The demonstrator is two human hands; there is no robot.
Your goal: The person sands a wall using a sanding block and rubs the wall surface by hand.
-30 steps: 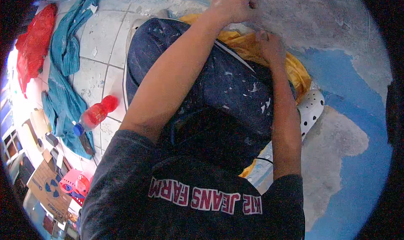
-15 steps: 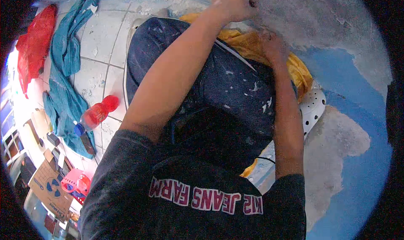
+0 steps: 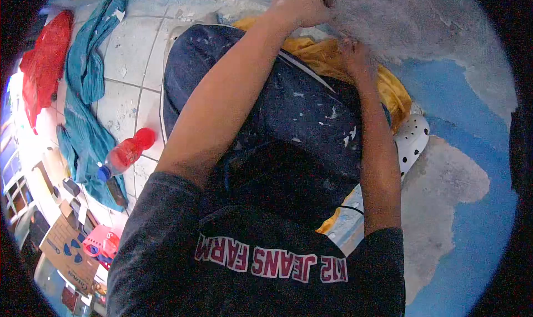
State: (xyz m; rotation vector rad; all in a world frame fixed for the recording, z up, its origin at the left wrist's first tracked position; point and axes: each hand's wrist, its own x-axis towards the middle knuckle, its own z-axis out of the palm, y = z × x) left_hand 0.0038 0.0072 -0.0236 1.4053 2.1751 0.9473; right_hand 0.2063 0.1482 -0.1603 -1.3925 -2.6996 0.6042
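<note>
My left hand [image 3: 302,6] is closed at the top of the view, beside the bare grey patch of wall [image 3: 400,22]. Whatever it holds is hidden by its curled fingers. Lower and to the right, my right hand [image 3: 357,60] has its fingers bent in close to the same wall; any thing in them is too blurred to make out. Yellow cloth [image 3: 313,53] lies behind and beneath the right hand. My dark blue trousers [image 3: 266,95], spotted with white flakes, are under both forearms. A white clog with holes [image 3: 412,142] shows beside my right forearm.
To the left on tiles [image 3: 123,67] lie a teal cloth [image 3: 83,78], a red cloth [image 3: 47,61] and a bottle of red drink [image 3: 126,153] with a blue cap. A cardboard box [image 3: 69,250] and a pink basket [image 3: 100,242] stand lower left. Peeling blue wall [image 3: 438,89] is close right.
My left hand and forearm have shifted slightly to the left. The right hand stays nearly where it was, close to the wall.
</note>
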